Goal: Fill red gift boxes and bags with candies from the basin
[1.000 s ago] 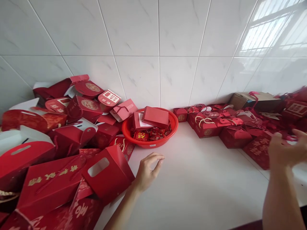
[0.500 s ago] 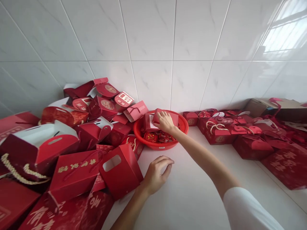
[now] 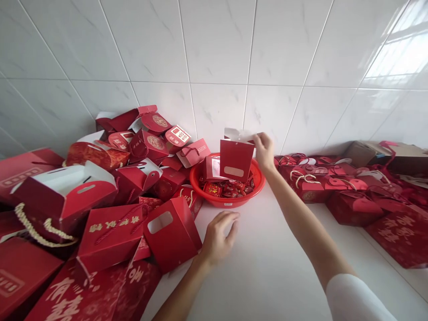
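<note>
Right hand (image 3: 265, 154) pinches the box (image 3: 236, 156) by its top right edge, some fingertips hidden. Box is upright at the basin (image 3: 242, 201), long axis vertical, white flap up, slot low on near face; contact with the packets (image 3: 229, 189) below unclear. Second box (image 3: 211, 167) lies left, partly covered. Left hand (image 3: 219, 238) half-curled, thumb apart, over the worktop (image 3: 267, 263). One basin, two boxes there; packets, left pile (image 3: 113, 229) and right rows (image 3: 354, 207) overlap, count uncertain.
</note>
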A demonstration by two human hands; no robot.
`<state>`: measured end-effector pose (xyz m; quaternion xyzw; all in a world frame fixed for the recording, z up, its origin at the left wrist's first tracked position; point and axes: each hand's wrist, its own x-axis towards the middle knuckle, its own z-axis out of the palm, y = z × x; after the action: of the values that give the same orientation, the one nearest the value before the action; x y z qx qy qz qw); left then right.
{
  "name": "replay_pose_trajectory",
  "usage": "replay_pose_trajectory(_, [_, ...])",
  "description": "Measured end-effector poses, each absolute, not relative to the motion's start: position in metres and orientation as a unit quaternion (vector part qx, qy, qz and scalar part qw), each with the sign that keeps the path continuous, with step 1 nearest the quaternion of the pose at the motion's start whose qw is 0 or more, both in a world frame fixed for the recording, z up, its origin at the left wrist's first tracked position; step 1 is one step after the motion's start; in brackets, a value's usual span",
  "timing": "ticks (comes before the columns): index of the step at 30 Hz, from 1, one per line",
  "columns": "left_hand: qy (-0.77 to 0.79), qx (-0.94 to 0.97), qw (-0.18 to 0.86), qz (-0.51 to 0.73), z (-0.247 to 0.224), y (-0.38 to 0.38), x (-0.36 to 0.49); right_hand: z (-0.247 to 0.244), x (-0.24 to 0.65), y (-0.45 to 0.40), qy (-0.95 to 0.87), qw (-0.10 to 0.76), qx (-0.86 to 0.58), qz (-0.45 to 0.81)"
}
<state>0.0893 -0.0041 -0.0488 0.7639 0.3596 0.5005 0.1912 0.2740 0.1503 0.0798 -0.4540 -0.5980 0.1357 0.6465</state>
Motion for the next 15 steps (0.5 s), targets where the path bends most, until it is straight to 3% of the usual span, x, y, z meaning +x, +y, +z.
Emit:
replay_pose_trajectory(6, [0.433,0.572,0.271,0.642,-0.046,-0.001,0.085,0.062,0.302,0.049,-0.6,0.651,-0.353,0.302])
replay_pose_trajectory(11, [0.355,0.503,0.365,0.699,-0.043,-0.004,0.087,0.037,0.306,-0.01,-0.536,0.674,-0.377,0.341])
replay_pose_trajectory(15, [0.295,0.515,0.373,0.713,-0.044,-0.007,0.09,0.028,0.298,-0.022,-0.539,0.644,-0.417,0.347])
